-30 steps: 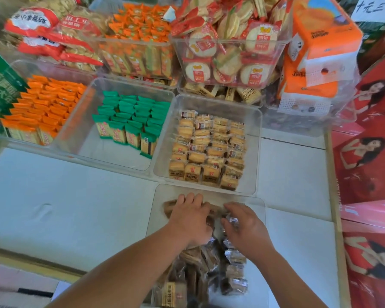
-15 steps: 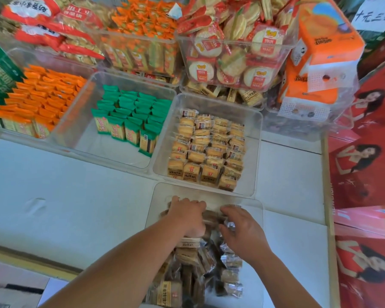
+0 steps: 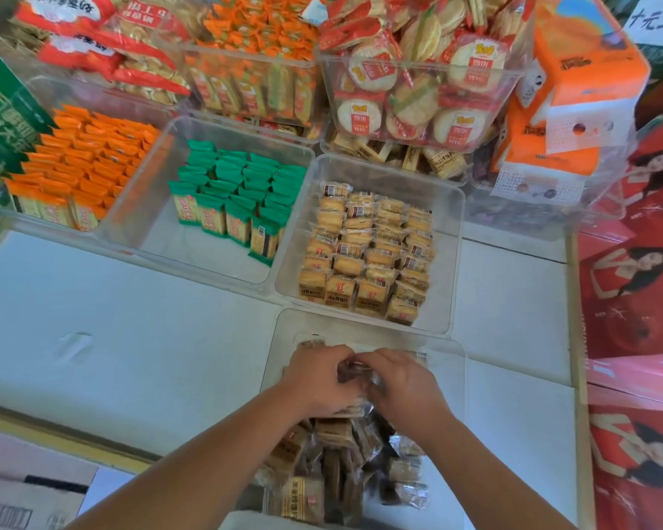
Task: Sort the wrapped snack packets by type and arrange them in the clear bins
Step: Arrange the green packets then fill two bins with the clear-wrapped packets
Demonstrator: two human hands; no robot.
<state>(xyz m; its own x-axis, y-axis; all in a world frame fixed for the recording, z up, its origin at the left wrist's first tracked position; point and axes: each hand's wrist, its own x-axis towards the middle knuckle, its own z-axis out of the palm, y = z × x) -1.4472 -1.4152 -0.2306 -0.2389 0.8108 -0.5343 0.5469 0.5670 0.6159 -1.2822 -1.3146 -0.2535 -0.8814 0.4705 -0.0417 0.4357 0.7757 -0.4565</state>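
Both hands are working at the far end of the nearest clear bin (image 3: pixel 450 351), which is sitting on the white table (image 3: pixel 131 338) just in front of the bin of tan packets (image 3: pixel 368 254). The left hand (image 3: pixel 318 380) and the right hand (image 3: pixel 406 388) are meeting over the brown packets (image 3: pixel 322 464), fingers curled inward and closing on a few of them between the two palms. Blur is hiding the fingertips, so whether they are holding one wrapper or a small stack is probably not something to settle here. The rest of the brown packets are lying in a loose heap toward the near end of the same bin, and a row seems to be forming along its far wall. Judging by that, the step in hand is lining this type up, as the green packets (image 3: pixel 238 200) and orange packets (image 3: pixel 81 162) are already standing in neat ranks in their own bins further back. The next move is likely calling for setting the held packets upright against the far wall, pressing them flush, then drawing more from the heap without toppling the row.
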